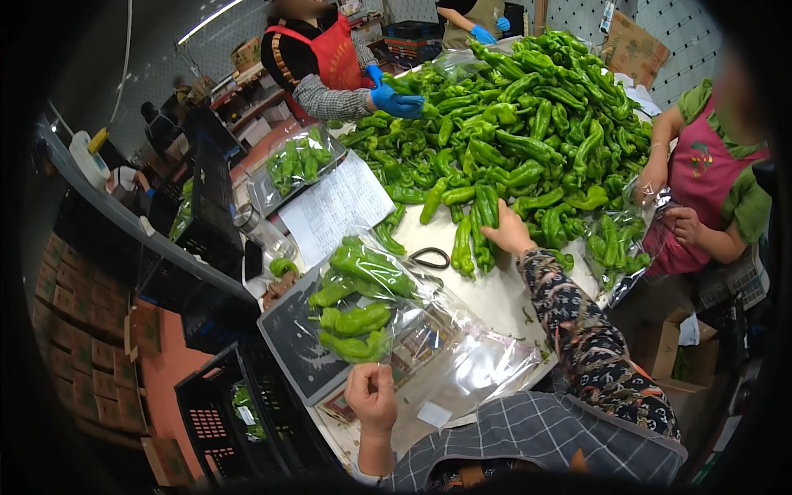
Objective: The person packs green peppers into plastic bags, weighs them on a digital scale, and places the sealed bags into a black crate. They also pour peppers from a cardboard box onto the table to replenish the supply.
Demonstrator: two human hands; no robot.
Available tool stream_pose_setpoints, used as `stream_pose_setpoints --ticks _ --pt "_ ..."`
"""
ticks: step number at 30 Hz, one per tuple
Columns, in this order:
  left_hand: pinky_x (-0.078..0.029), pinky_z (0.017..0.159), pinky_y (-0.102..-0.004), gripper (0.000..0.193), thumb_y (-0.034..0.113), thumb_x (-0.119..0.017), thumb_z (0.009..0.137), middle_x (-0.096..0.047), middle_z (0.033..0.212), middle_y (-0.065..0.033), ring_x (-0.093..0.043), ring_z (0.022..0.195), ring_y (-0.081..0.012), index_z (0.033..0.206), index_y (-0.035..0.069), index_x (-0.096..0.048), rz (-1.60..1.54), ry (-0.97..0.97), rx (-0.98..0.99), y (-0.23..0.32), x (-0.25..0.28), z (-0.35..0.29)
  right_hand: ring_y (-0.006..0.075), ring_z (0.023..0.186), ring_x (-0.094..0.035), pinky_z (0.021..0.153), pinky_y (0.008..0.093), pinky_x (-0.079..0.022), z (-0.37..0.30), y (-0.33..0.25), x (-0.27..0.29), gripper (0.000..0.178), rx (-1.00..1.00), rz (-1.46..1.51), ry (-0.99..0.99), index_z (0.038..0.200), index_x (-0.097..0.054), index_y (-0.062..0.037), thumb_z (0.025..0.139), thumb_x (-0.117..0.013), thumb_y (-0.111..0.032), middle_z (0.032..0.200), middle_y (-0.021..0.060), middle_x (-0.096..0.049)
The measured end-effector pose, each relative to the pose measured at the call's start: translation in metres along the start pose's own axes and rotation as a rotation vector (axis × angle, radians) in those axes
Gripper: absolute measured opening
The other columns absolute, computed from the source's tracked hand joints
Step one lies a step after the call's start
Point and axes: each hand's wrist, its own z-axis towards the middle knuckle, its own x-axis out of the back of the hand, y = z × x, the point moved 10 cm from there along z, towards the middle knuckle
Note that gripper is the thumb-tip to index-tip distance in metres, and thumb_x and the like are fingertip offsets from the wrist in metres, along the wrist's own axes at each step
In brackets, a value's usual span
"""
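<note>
Head view: left hand (373, 398) is pinched shut on the lower edge of a clear plastic bag (429, 330) of green peppers (356, 290). The bag is laid on a flat scale (290, 340) at the near left of the table (503, 299). Right hand (508, 231) is stretched forward with its grip closed around a pepper (487, 206) at the near edge of the big pepper pile (511, 115). Black scissors (431, 258) are seen on the table between bag and pile. A handwritten sheet (334, 206) is placed behind the scale. Across the table, a blue-gloved hand (398, 102) is seen on the pile; at right, another person's filled bag (615, 246) is held. A black crate (227, 412) is set on the floor at left.
</note>
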Motion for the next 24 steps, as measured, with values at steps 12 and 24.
stream_pose_setpoints --ticks 12,24 --pt "-0.038 0.051 -0.0234 0.007 0.001 -0.063 0.077 -0.055 0.069 -0.007 -0.048 0.057 -0.0128 0.082 -0.003 -0.061 0.007 0.028 -0.015 0.006 -0.003 0.007 0.0143 0.062 -0.052 0.055 0.0254 -0.042 -0.109 -0.064 0.058 0.067 -0.026 1.39 -0.645 0.131 -0.032 0.0009 0.072 -0.061 -0.009 0.09 0.0098 -0.056" --pt "-0.043 0.055 -0.0302 0.014 0.008 -0.064 0.077 -0.056 0.074 -0.0071 -0.054 0.065 -0.0201 0.091 0.005 -0.065 0.021 0.119 -0.201 0.027 0.004 0.007 0.0133 0.09 -0.055 0.072 0.0237 -0.046 -0.196 -0.128 0.04 0.059 0.045 0.904 -0.728 0.124 -0.043 0.0001 0.067 -0.055 0.007 0.108 0.0081 -0.054"
